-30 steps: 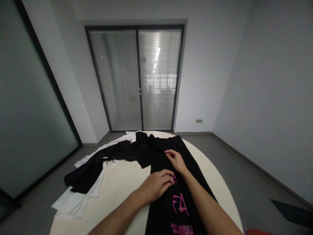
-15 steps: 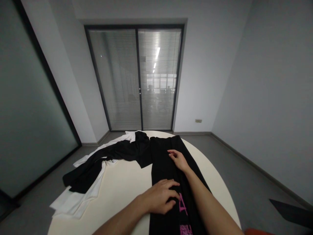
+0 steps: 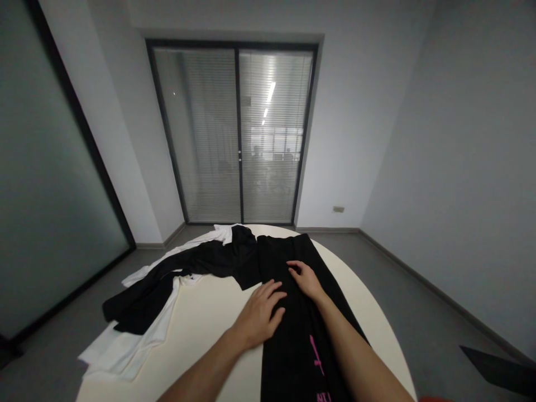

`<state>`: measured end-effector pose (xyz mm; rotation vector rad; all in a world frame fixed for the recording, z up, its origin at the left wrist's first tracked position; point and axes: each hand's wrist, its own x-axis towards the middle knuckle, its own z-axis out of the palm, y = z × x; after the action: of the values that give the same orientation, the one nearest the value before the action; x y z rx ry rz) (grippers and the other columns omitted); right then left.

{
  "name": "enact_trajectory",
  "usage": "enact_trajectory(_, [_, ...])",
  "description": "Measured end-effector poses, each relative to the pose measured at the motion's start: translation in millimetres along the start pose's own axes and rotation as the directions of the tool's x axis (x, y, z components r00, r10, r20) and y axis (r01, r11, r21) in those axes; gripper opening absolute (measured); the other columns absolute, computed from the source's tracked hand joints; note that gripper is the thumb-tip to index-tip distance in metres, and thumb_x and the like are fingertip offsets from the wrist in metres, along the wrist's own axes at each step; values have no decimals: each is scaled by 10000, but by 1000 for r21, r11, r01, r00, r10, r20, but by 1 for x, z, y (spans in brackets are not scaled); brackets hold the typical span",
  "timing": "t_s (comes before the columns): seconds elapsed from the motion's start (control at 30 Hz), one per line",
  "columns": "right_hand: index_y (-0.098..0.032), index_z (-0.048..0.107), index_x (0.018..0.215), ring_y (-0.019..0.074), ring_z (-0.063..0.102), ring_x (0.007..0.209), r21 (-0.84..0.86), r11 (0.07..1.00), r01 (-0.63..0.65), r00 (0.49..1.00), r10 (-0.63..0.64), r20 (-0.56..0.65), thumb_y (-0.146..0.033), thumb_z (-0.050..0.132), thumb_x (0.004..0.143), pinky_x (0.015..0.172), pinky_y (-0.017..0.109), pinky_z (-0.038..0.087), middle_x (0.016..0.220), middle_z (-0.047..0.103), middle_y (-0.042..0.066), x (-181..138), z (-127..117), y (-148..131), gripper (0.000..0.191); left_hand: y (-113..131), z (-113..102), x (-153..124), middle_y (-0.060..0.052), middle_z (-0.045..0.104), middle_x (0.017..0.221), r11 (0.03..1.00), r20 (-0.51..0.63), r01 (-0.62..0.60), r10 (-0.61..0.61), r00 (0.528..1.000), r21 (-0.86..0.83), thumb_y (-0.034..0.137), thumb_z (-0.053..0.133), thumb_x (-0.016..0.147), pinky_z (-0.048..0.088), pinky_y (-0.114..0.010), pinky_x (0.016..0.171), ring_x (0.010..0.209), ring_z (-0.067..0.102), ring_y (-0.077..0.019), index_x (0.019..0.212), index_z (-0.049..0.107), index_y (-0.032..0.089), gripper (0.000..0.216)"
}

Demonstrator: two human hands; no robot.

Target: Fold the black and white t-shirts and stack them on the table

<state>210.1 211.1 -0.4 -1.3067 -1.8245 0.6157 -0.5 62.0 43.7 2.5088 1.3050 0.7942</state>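
Plain pale-grey walls [image 3: 355,111] meet a matte grey floor [image 3: 427,296] along a grey skirting strip [image 3: 330,230]. Beyond the round cream table [image 3: 209,312] stands a black-framed glass partition with horizontal blinds [image 3: 201,139]; white light streaks [image 3: 271,92] glow through its right pane [image 3: 276,187].

A rounded, cream-coloured surface [image 3: 377,329] stands on a grey floor [image 3: 427,307]. Beyond it, a dark frame [image 3: 237,100] holds two glazed panels with pale horizontal blinds [image 3: 205,139]; bright strips of light [image 3: 271,92] show in the right-hand one. A small plate [image 3: 338,209] sits low on the white wall [image 3: 352,128], above a grey skirting [image 3: 326,230]. A dark-edged frosted panel [image 3: 46,195] fills the left side. At lower right are a dark, pointed shape [image 3: 498,368] and a sliver of orange-red [image 3: 435,399], both unclear.
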Motion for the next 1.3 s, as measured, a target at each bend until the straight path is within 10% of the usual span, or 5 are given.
enact_trajectory(0.37, [-181,692,1131,245,704,920,-320,936,-149,986,166,27,-294,603,863,846,358,517,992,743,99,42,8,-17,304,-18,11,-4,-111,447,1530,992,57,124,-124,991,10,267,544,904,275,-511,1199,1446,348,-298,1363,563,196,464])
enact_trajectory(0.87, [-162,529,1381,222,588,1235,-409,912,15,992,39,124,-237,515,959,1033,337,426,1295,661,136,159,69,-38,429,-23,10,0,-82,443,1532,973,80,192,-183,980,-125,315,564,855,240,-513,1219,1453,322,-310,1355,575,226,508])
enact_trajectory(1.3, [-236,655,1238,298,562,1206,-517,854,-59,992,107,64,-374,558,940,985,416,427,1253,666,130,184,76,-35,342,-24,12,2,-80,453,1500,970,62,204,-197,978,-134,318,616,797,268,-503,1206,1437,307,-330,1308,590,243,517])
